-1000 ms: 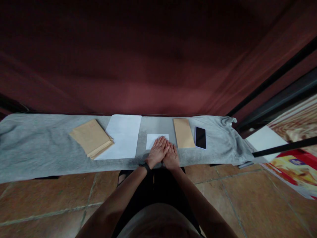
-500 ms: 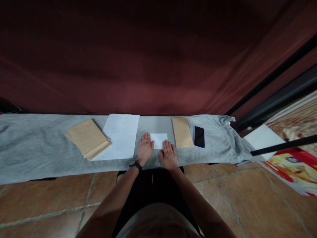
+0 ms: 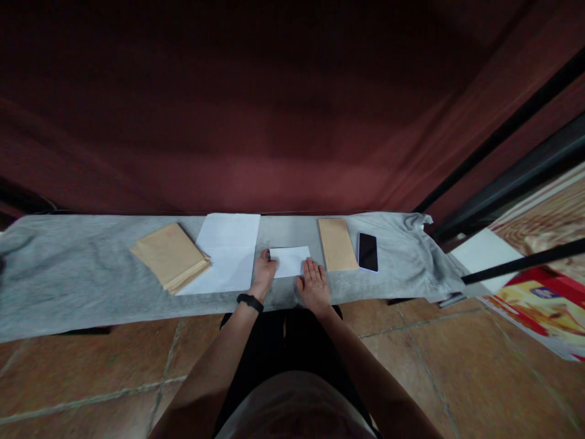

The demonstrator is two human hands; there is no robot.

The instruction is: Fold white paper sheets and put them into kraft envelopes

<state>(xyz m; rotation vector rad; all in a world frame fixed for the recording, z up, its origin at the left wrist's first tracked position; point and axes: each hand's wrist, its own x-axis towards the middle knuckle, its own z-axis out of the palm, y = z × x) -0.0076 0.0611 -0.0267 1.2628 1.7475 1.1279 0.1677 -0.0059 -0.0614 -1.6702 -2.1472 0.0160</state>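
Note:
A small folded sheet of white paper (image 3: 289, 262) lies in front of me on the grey cloth. My left hand (image 3: 264, 269), with a black band on its wrist, is closed on the paper's left edge, thumb on top and fingers curled. Flat on the paper's right end rests my right hand (image 3: 314, 285), its fingers stretched out. To the left are larger white sheets (image 3: 233, 253), partly under a fanned stack of brown envelopes (image 3: 171, 256). A single brown envelope (image 3: 337, 245) lies just right of my right hand.
A phone (image 3: 368, 252) with a dark screen lies right of the single envelope. The narrow cloth-covered bench (image 3: 82, 274) runs along a dark red curtain (image 3: 292, 152). On the right are black bars (image 3: 525, 268) and a red and yellow box (image 3: 543, 311).
My left hand has gone from lying flat on the folded paper to gripping its left edge, showing more of the paper. The right hand stays flat. The view has shifted slightly.

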